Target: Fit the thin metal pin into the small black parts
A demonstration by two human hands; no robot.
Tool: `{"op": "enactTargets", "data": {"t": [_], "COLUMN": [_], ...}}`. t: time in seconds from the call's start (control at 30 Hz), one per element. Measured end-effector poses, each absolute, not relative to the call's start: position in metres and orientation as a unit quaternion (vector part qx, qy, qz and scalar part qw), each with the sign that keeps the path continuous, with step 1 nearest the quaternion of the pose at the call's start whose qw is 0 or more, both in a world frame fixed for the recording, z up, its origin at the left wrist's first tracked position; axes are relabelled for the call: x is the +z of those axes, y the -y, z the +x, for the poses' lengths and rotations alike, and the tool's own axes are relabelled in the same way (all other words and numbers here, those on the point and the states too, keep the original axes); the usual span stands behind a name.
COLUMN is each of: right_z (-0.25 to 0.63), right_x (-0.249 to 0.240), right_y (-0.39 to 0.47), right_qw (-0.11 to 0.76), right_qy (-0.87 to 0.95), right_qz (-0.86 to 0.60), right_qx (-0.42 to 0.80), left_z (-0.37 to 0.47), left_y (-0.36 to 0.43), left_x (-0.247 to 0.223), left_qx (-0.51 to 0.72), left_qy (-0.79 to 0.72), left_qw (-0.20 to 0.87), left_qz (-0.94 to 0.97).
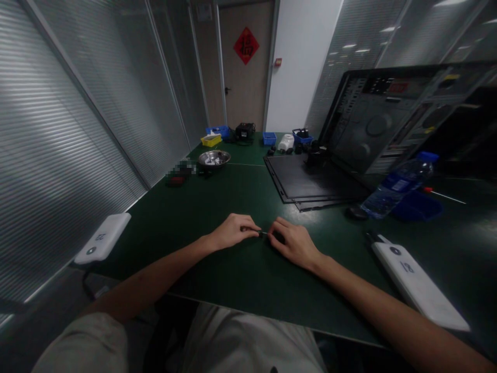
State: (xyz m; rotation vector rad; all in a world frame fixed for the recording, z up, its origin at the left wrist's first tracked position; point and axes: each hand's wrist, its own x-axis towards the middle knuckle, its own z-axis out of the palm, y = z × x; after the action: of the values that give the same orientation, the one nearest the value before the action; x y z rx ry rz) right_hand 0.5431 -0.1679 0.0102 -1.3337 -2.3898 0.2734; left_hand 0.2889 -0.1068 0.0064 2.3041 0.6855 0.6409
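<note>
Both hands meet low over the green table, near its front edge. My left hand is closed in a pinch on a small dark piece. A thin, light-coloured pin or shaft runs from that piece to the fingertips of my right hand. The right thumb and forefinger are pinched at its far end; whatever else they hold is too small to make out. A narrow gap separates the two hands.
Black panels lie beyond my right hand, beside an open computer case. A water bottle, blue tray and white device are at right. Another white device is at left; a metal bowl stands farther back.
</note>
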Motion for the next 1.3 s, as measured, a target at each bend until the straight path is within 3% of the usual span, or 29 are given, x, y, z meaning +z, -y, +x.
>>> {"op": "enactTargets", "data": {"t": [1.3], "right_z": [0.534], "right_x": [0.009], "right_y": [0.167], "right_qw": [0.201], "right_qy": [0.871], "right_qz": [-0.436], "right_qx": [0.104], "left_z": [0.293], "left_y": [0.107], "left_x": [0.0], "left_qx": [0.273], "left_qy": [-0.265], "left_qw": [0.329], "left_qz": [0.864]}}
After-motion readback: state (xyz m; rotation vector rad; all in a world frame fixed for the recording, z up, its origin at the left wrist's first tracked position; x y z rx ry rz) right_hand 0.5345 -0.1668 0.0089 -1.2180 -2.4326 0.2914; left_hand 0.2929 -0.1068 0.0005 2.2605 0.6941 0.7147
